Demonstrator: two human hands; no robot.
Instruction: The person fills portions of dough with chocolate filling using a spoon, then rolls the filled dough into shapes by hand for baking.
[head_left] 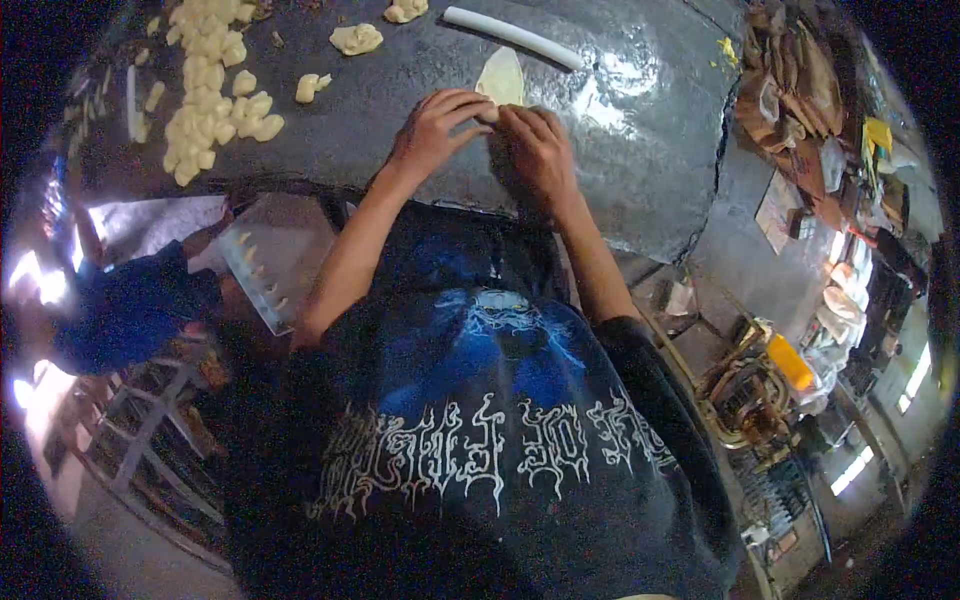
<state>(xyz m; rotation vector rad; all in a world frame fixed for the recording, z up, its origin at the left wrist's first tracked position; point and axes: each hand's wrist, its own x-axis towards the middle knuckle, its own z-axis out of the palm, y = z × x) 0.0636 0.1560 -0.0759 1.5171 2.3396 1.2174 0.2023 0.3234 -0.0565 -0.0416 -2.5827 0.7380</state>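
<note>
A flattened, tapering piece of pale dough (pixel 500 74) lies on the dark worktop (pixel 400 110), its narrow end pointing away from me. At its near end, a small rolled edge shows between my hands. The fingers of my left hand (pixel 437 130) are bent over the left side of that edge. My right hand (pixel 543 148) has its fingertips closed on the right side, and its fingers partly hide the dough. Just beyond the dough lies a white rolling pin (pixel 512 38), slanting down to the right.
Many small dough pieces (pixel 205 90) are heaped on the worktop's left side. Larger dough lumps (pixel 357 39) sit nearer the middle. Below left, a person in a blue shirt (pixel 140 310) stands by a tray (pixel 262 270) of shaped pieces. Crumpled brown paper (pixel 795 85) lies beyond the worktop's right edge.
</note>
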